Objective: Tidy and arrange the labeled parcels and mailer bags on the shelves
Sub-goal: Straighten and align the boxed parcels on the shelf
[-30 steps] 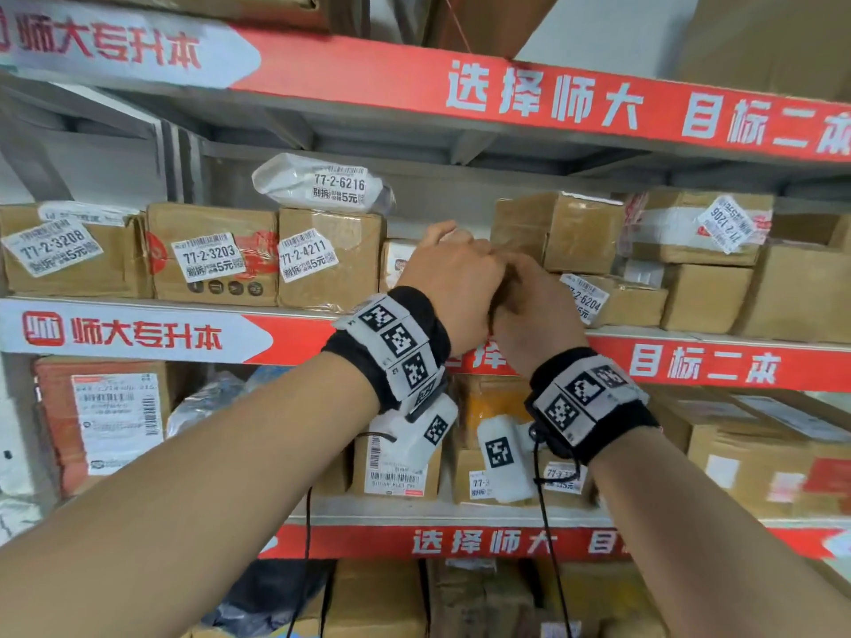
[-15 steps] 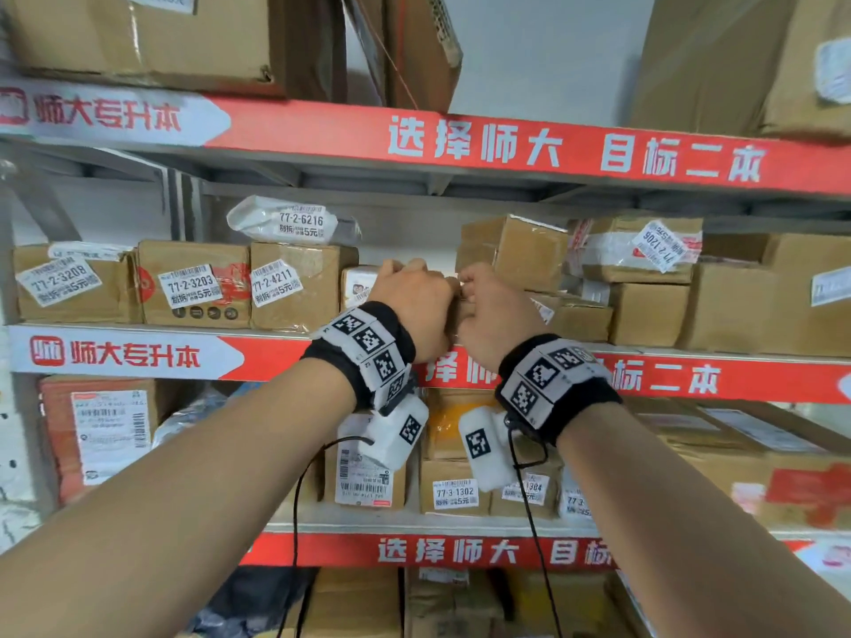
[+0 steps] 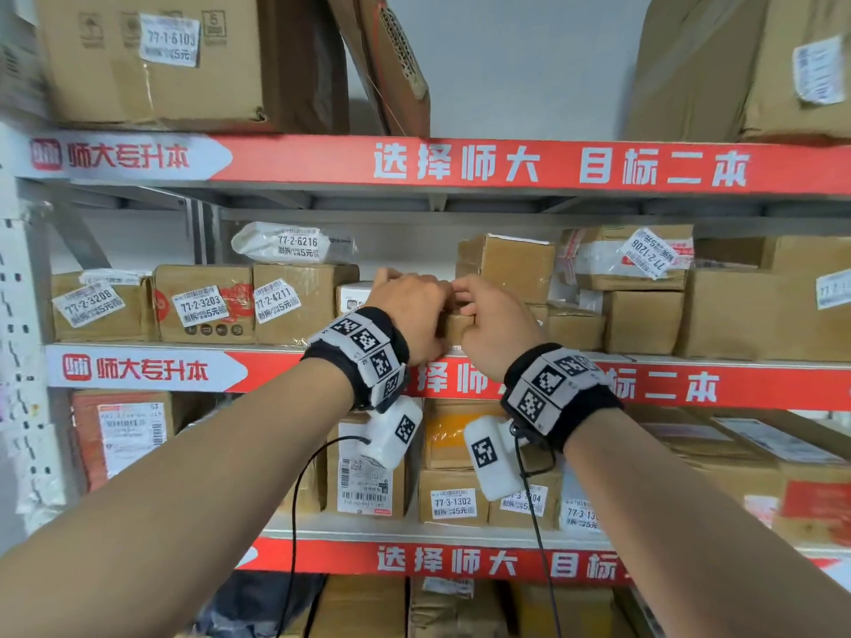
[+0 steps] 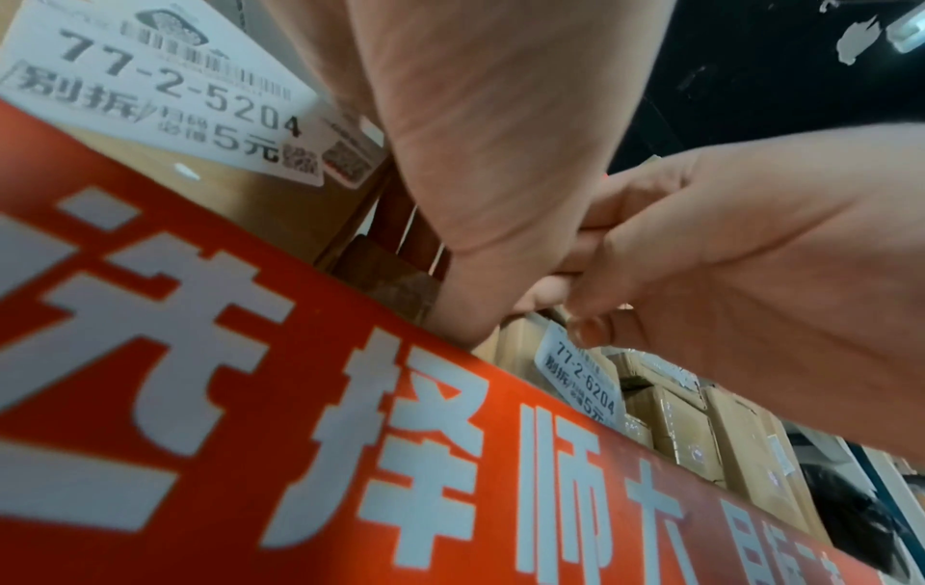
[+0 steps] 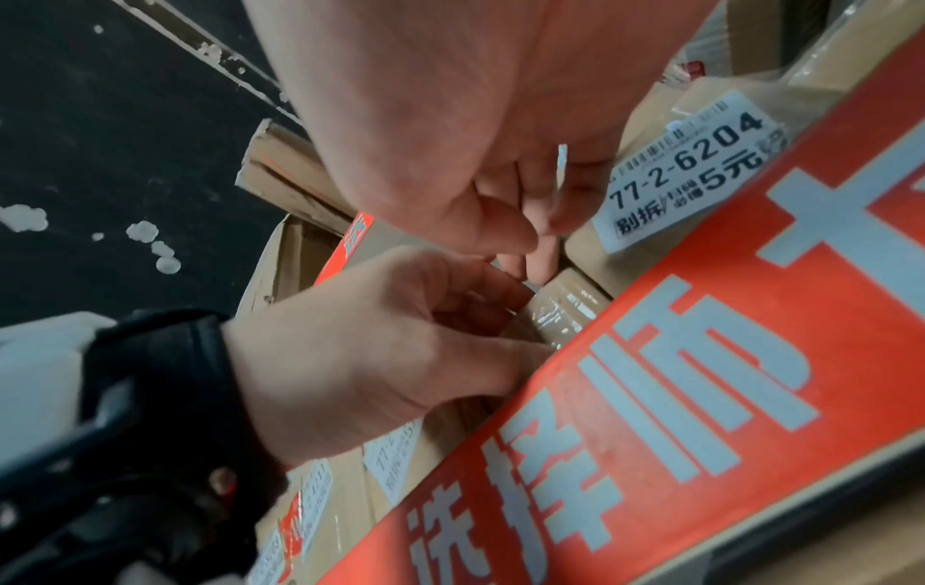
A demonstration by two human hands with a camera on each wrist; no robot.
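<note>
Both your hands meet at the middle shelf: your left hand (image 3: 410,315) and your right hand (image 3: 495,322) curl round one small brown box (image 3: 456,326), fingers over its top edge, thumbs at its front. From the right wrist view that small box (image 5: 560,312) sits right at the shelf's front lip, glossy clear tape across its face, wedged between its neighbours. Compared with a second ago your hands have kept their clasp on it and your head has tilted up, so the top shelf now fills the upper view. The red shelf banner (image 3: 690,384) with white characters runs just under your knuckles. Left of your hold, the box labelled 77-2-5204 (image 4: 165,107) stands close against your left hand. Right of it, the box labelled 77-2-6204 (image 5: 685,170) is touching the small box's side. Further left along the same shelf, three brown cartons stand in a row: 77-2-4211 (image 3: 294,306), 77-2-3203 (image 3: 202,306), 77-2-3208 (image 3: 92,306). A white mailer bag marked 77-2-6216 (image 3: 290,244) lies on top of the 4211 carton. Above, a big carton labelled 77-1-6103 (image 3: 152,62) sits on the top shelf.
</note>
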